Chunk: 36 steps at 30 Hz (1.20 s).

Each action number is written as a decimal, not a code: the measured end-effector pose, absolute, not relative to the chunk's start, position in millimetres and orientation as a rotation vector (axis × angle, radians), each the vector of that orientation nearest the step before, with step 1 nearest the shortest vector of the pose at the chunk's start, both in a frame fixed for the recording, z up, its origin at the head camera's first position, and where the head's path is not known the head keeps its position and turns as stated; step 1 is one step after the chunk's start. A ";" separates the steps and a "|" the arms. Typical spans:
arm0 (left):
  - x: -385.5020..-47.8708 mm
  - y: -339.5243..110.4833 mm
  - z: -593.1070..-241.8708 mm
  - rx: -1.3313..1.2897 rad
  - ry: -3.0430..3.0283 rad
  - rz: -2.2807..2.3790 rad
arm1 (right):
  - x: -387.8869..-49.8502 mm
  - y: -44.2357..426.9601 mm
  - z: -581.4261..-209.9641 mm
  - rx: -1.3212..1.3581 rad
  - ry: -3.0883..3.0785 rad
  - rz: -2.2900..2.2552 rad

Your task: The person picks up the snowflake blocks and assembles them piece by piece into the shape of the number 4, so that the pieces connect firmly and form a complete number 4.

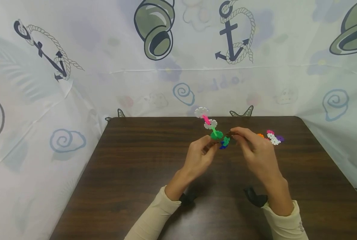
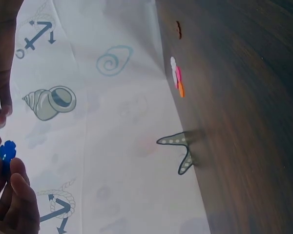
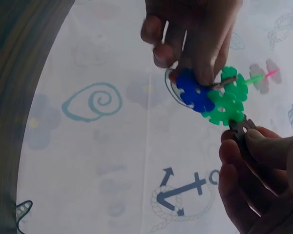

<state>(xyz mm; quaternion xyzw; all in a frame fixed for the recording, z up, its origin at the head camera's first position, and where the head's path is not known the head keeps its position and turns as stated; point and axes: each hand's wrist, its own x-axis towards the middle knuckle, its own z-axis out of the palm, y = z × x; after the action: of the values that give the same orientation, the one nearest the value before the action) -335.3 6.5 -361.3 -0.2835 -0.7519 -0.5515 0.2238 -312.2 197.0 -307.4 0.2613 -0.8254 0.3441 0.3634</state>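
We are watching two hands working close together above the wood-grained table (image 1: pixel 136 173), and a chain of small notched discs (image 1: pixel 216 135) is being held up between them. The left hand (image 1: pixel 197 155) is pinching the chain beside a blue disc (image 3: pixel 193 91) and a brown piece (image 3: pixel 225 82), its fingers drawing in narrow; the right hand (image 1: pixel 259 155) is gripping a dark brown disc (image 3: pixel 241 130) between thumb and fingers, and that disc is meeting the edge of a green disc (image 3: pixel 223 108) (we are not managing to tell whether it is slotting in or only touching). Just beside it, a second green disc (image 3: pixel 235 84) is joining a light green disc (image 1: pixel 214 131), and from there the chain is running up and away through a white disc (image 1: pixel 210 124), a pink disc (image 1: pixel 206 119) and a last white disc (image 1: pixel 201 112) at its tip. Beyond the right hand, we are noticing loose pieces lying bunched on the table, white (image 1: pixel 275 141), pink (image 1: pixel 270 132), orange (image 1: pixel 260 135) and purple (image 1: pixel 280 138). Pale sleeves (image 1: pixel 157 213) are covering both forearms, and a cloth (image 1: pixel 136 86) printed with anchors and shells is rising behind the table
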 end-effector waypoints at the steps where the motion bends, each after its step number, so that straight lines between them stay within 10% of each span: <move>1: -335.2 6.6 -361.4 -0.779 -2.068 -1.530 | -312.2 195.6 -307.8 0.673 -2.111 0.887; 36: -333.5 11.6 -362.4 -0.736 -1.972 -1.703 | -315.3 187.3 -310.1 0.701 -2.103 0.981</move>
<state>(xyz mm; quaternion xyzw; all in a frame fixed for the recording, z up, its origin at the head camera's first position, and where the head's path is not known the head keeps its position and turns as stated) -333.5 11.6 -362.4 -0.2655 -0.7113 -0.6142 0.2152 -315.3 187.3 -310.1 0.2707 -0.8124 0.3787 0.3511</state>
